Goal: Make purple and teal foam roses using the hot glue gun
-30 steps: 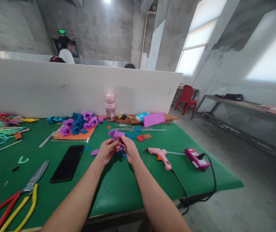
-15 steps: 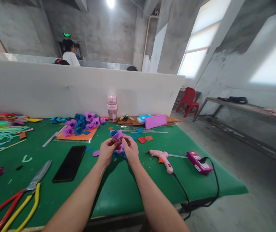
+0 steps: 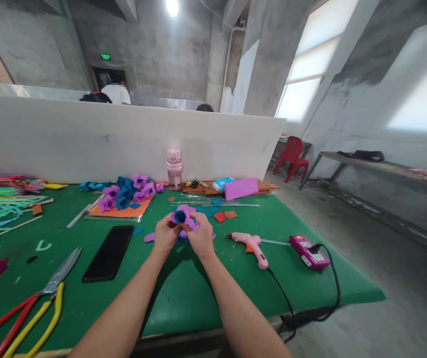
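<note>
— What were the hands doing at the green table (image 3: 183, 298)?
— The left hand (image 3: 165, 237) and right hand (image 3: 199, 238) were both closed on a purple foam flower with a blue centre (image 3: 182, 217), held above the table.
— Where, relative to the pink glue gun (image 3: 250, 242)?
— Just left of it. A black phone (image 3: 109, 251) lay farther left, and a pink bottle (image 3: 174, 168) stood beyond.

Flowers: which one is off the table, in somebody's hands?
The purple flower with a blue centre, pinched between left hand and right hand; the others lie heaped.
</note>
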Demonstrator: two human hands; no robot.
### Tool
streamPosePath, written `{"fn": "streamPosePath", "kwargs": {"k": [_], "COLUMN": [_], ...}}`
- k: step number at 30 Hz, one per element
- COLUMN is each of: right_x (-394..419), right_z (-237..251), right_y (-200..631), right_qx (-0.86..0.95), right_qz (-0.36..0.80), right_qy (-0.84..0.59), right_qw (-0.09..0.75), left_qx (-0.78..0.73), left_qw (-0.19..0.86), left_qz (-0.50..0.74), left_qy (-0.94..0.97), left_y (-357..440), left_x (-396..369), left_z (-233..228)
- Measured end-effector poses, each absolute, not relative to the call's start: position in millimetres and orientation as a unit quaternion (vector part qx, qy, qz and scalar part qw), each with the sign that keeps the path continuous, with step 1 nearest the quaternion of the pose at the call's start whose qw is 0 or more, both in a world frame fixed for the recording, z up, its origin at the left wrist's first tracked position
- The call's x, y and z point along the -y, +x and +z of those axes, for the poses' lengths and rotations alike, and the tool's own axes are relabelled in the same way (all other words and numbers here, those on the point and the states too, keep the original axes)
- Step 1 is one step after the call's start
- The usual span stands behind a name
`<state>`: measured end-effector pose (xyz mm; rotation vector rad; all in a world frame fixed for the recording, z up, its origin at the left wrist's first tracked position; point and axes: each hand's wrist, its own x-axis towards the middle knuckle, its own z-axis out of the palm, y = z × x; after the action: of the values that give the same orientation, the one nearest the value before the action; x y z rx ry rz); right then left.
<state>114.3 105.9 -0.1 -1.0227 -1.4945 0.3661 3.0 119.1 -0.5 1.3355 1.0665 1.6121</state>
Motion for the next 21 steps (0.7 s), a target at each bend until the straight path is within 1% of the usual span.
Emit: {"fn": "streamPosePath", "kwargs": {"k": [7,17,21], "right_x": [-108,-111,-111], "right_z": [1,-5,-4], "right_y": [116,117,117], "right_qx": [0.634,0.633,0.642], "right_qz": [0.198,0.219,0.225], "right_qy": [-0.417,-0.416,-0.392], "right_qw": [0.62,0.615,0.619], "left_qx": [-0.417,-0.412,-0.418], "left_qw": [0.398,0.346,0.355], "left_qz": [0.626,0.614,0.612], "left_qy": [0.525,0.577,0.569], "left_y": [2,-1,-2], "left_x": [-119,-124,-124], "left_z": [3,-10,-10]}}
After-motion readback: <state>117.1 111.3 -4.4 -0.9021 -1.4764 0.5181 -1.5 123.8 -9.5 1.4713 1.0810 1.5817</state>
